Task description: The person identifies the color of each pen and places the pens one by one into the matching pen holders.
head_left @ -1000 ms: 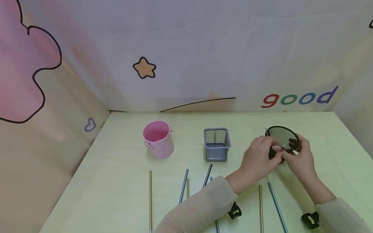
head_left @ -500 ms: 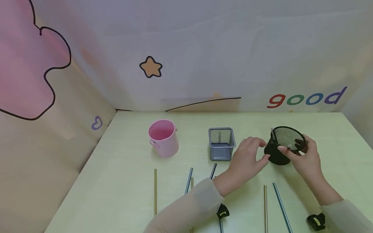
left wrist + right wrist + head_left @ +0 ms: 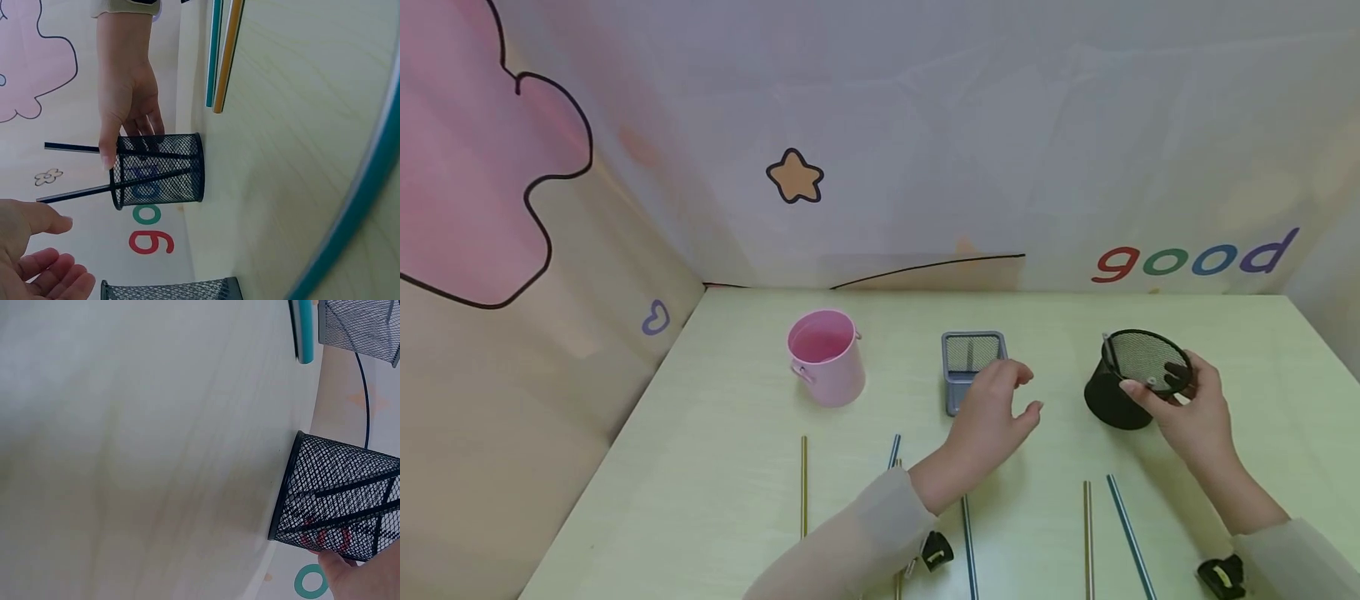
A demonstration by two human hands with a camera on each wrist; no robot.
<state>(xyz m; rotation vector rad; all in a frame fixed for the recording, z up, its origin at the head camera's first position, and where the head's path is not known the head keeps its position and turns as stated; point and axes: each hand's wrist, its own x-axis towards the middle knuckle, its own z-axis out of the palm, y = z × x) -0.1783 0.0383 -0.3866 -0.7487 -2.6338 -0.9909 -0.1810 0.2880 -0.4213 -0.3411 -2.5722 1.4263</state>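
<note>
A round black mesh pen cup (image 3: 1108, 400) stands at the right of the table. My right hand (image 3: 1195, 425) grips its rim, thumb in front and fingers on the far side. Two dark thin sticks (image 3: 75, 192) lean inside the cup and stick out past its rim in the left wrist view. My left hand (image 3: 985, 421) is held in the air left of the cup, fingers loosely bent and holding nothing. It overlaps the square grey mesh pen cup (image 3: 955, 387) in the head view and hides part of it.
A pink bucket (image 3: 838, 375) stands left of the grey cup. Thin sticks lie on the light table (image 3: 722, 467): a gold one (image 3: 804, 483) at left, a blue one (image 3: 968, 542) mid-table, and a gold (image 3: 1088, 533) and a blue stick (image 3: 1129, 533) at right. A printed cloth backdrop (image 3: 895, 167) rises behind.
My left hand has come away from the black cup and moved left, its fingers apart from it. My right hand stays on the rim. The head view has shifted slightly.
</note>
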